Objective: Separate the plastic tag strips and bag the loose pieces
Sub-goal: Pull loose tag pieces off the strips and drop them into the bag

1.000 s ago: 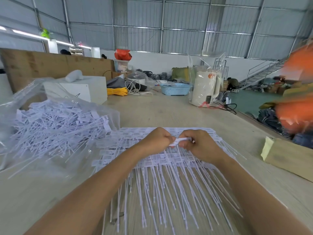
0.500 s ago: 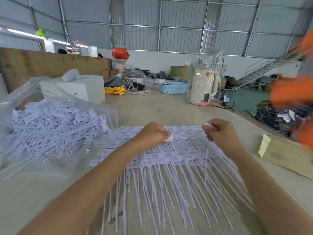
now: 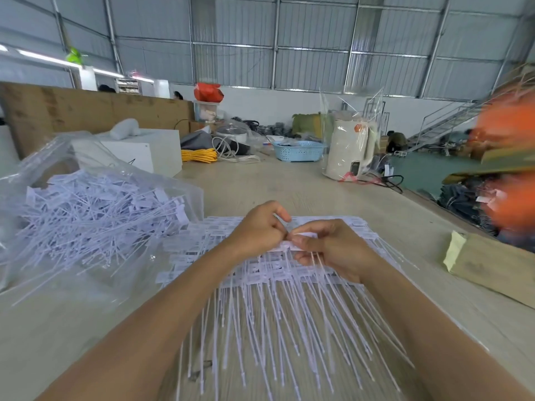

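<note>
Lying flat: tag strips (image 3: 278, 273), a white joined sheet on the table (image 3: 289, 186).
Left hand (image 3: 257, 230): over the sheet's far part, fingers curled, pinching a tag.
Right hand (image 3: 333, 250): touching the left, gripping the same tag; the pinch itself is hard to see.
Bag (image 3: 95, 215): left of the sheet, clear, holding loose pieces, cut off at the frame edge.
Kettle (image 3: 351, 151): beyond the sheet, plastic-wrapped.

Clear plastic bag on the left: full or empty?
Partly full. The clear plastic bag holds a heap of loose white plastic tag pieces, visible through its film.
</note>
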